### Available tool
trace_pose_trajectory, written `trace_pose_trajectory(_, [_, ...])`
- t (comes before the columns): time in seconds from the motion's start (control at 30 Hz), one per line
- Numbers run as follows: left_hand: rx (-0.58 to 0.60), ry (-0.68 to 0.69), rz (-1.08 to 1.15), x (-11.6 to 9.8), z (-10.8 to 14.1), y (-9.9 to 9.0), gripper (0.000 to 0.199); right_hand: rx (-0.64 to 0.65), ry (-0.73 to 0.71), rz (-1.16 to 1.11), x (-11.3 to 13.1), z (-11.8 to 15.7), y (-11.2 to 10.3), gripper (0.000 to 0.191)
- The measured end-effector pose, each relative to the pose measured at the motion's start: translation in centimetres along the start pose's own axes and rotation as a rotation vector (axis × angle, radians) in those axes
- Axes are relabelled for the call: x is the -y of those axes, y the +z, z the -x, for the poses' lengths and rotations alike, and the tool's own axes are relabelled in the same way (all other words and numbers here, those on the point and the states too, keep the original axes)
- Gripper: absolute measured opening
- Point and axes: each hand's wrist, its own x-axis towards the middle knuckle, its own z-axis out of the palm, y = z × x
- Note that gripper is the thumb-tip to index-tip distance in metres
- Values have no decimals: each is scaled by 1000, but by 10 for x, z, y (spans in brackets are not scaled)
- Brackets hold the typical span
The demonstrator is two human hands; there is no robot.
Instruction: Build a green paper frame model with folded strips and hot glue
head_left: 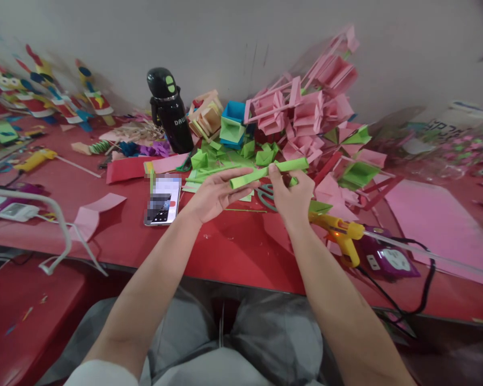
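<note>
A narrow green paper strip (249, 178), folded or rolled lengthwise, is held up between both hands above the red table. Its left part lies in my left hand (217, 194), whose fingers wrap loosely round it from below. The thumb of my right hand (292, 195) presses on the strip near its middle, with the other fingers curled beneath. The strip's right end sticks out past that hand. Behind the hands lie several green paper pieces (265, 154). Scissors (265, 197) with grey handles lie partly hidden beside my right hand.
A phone (165, 201) lies left of my left forearm. Behind stand a black bottle (171, 115) and a pile of pink paper shapes (306, 112). A yellow glue gun (344, 233) and a purple power strip (386, 254) lie right. The red table's (241, 252) front edge is near my lap.
</note>
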Motion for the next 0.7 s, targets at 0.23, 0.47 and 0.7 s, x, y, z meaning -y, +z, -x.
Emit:
trace_pose_trajectory(0.23, [-209,52,-79,12,-11,-3,29,59,-11,-1,5,3,0,41])
trace_pose_trajectory(0.47, [-281,-26,-216,14,-12,-4,26,62,-47,7,5,6,2,54])
trace_pose_trajectory(0.7, [-382,62,-351,15,-14,-3,29,119,-94,45,2,8,4,56])
